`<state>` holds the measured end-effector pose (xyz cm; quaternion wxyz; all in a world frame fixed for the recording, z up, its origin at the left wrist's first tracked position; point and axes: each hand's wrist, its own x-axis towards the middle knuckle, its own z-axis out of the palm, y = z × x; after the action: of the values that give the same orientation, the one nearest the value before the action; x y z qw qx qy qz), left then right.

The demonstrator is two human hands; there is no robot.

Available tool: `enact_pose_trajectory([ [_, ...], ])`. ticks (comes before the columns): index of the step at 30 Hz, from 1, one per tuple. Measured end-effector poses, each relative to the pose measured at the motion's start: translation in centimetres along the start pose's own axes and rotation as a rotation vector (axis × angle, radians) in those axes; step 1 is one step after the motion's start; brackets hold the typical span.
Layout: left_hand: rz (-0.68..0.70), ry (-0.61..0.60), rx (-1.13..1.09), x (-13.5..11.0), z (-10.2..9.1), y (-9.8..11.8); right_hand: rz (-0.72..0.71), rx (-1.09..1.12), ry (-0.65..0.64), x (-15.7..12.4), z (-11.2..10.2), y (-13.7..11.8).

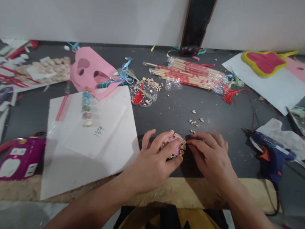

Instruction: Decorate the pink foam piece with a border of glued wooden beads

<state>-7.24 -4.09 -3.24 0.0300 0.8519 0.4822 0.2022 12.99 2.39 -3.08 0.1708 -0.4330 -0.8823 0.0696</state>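
My left hand (pixel 159 158) steadies a small round craft piece (pixel 176 147) against the table, its fingers curved over it. The piece has a pink middle and a rim of small pale wooden bits. At its right edge my right hand (pixel 210 152) is closed in a pinch; what sits between the fingertips is too small to make out. Just beyond that hand lie several loose pale wooden bits (pixel 193 122). Farther back, a clear scalloped dish (pixel 143 95) holds beads and a red tassel, with a heap of similar bits (pixel 152 83) behind it.
A blue glue gun (pixel 273 151) with its cord lies at right, near scissors (pixel 297 125). White boards (pixel 63 170) and a purple box (pixel 21 159) are at left. Wrapped sticks (pixel 194 74) lie at the back, where a phone (pixel 199 21) leans on the wall.
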Motion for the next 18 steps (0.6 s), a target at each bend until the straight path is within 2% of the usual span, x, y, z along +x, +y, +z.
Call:
enact_pose_trajectory([
  [7, -0.010, 0.004, -0.012, 0.0, 0.0, 0.0, -0.006, 0.002, -0.014, 0.0, -0.5, -0.1],
  [13, -0.027, 0.035, -0.014, -0.1, 0.3, 0.0, -0.001, -0.029, 0.019, 1.2, -1.3, 0.1],
  [18, -0.025, 0.012, -0.004, 0.0, 0.1, 0.1, -0.002, -0.068, -0.074, 2.5, -1.0, -0.9],
])
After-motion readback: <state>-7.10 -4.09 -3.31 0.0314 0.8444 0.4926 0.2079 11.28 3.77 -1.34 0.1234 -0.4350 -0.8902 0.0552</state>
